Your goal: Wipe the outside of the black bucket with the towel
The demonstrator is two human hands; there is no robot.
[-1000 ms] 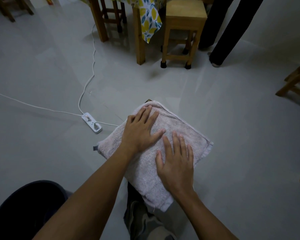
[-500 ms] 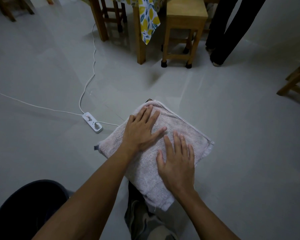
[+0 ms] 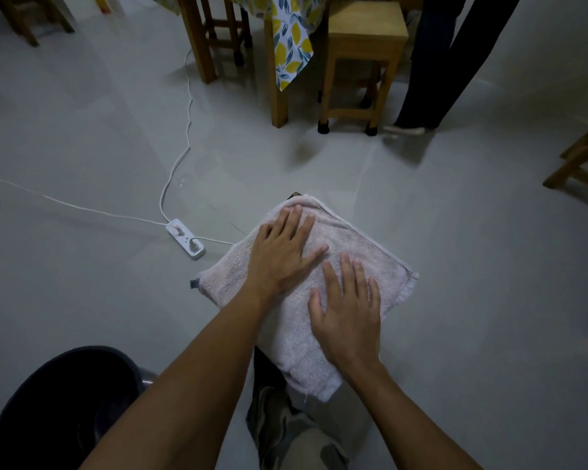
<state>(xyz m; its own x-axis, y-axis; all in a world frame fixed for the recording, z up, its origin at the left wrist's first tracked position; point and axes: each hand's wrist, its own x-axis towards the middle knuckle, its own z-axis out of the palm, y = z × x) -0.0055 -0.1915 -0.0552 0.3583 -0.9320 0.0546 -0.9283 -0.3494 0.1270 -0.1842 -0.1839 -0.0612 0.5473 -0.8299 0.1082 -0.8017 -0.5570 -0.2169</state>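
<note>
A pale pink towel (image 3: pixel 374 262), folded into a square, lies over something dark just ahead of my knee, in the middle of the head view. My left hand (image 3: pixel 282 252) rests flat on its far left part, fingers spread. My right hand (image 3: pixel 347 310) lies flat on its near right part, fingers apart too. Neither hand grips the cloth. The black bucket (image 3: pixel 58 412) stands at the bottom left, partly hidden behind my left forearm, apart from the towel.
A white power strip (image 3: pixel 185 243) with cables lies on the grey floor left of the towel. A wooden stool (image 3: pixel 364 59) and a table with a lemon-print cloth (image 3: pixel 291 39) stand ahead. A person's dark-trousered legs (image 3: pixel 435 62) are beside the stool. Another wooden chair (image 3: pixel 581 164) is at the right.
Both hands stay flat on the towel in nearly the same places. The person's legs beside the stool have shifted a little.
</note>
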